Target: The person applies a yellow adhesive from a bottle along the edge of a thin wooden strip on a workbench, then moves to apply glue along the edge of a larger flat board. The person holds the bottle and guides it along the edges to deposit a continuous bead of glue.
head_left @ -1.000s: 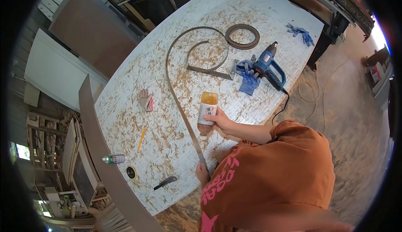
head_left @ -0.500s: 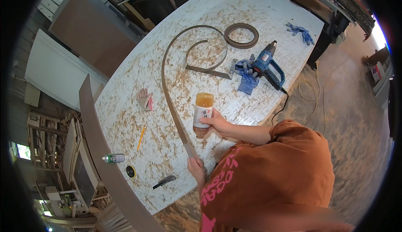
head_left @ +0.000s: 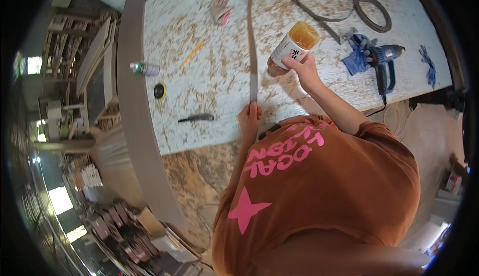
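My left hand (head_left: 248, 118) pinches the near end of a long brown edging strip (head_left: 253, 51) at the front of the table. From there the strip runs away from me and curls into a loop. In my right hand (head_left: 305, 71) is a clear plastic bottle (head_left: 294, 46) with amber contents and a white label, held tilted above the table beside the strip. My right thumb lies across the label. A metal try square (head_left: 329, 28) lies by the loop, and a brown roll of strip (head_left: 372, 13) sits to its right.
On the white, stained tabletop (head_left: 199, 84) lie blue gloves (head_left: 356, 55), a blue heat gun (head_left: 384, 64), a pale glove (head_left: 220, 11), an orange pencil (head_left: 192, 53), a black utility knife (head_left: 196, 118), a tape measure (head_left: 159, 91) and a spray can (head_left: 144, 69). A brown panel (head_left: 130, 91) stands along the left edge.
My view has swung, so the table sits higher in the picture. The bottle has gone from nearly upright to tilted, its amber end leaning right. My left hand keeps the strip's end.
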The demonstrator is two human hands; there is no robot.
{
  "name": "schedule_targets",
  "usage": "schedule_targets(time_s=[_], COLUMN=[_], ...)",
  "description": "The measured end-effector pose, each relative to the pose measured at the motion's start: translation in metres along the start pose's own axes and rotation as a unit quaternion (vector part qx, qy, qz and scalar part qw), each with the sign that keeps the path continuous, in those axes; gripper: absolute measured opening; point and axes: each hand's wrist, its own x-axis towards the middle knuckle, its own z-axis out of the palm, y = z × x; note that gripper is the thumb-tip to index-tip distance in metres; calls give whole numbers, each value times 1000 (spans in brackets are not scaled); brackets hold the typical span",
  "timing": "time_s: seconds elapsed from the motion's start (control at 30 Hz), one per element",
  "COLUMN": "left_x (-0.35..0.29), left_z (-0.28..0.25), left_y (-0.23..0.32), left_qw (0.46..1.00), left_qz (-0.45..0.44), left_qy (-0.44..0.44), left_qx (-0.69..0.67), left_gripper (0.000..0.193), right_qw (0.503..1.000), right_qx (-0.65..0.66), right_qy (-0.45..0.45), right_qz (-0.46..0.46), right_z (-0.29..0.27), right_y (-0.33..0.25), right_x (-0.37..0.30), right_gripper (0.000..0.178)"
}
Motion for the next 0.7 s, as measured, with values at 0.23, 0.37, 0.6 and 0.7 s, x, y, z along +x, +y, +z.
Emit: schedule_targets(time_s=[0.23, 0.37, 0.6, 0.7], left_x=[-9, -13, -12, -12], left_z=[6, 7, 9, 9], left_y=[18, 21, 22, 21], left_qw=[999, 999, 999, 999], left_qz=[-32, -26, -27, -31], left_qy=[-21, -22, -30, -36], left_qx=[7, -4, 16, 4], left_gripper=[31, 31, 32, 33], right_qw=[956, 960, 939, 972], right_qx=[-259, -247, -286, -196], right_qy=[-97, -73, -144, -99], right_qz=[-95, -108, -125, -88], right_z=[32, 33, 37, 42], right_y=[19, 19, 20, 23], right_x=[5, 16, 17, 20], right_gripper=[61, 58, 66, 65])
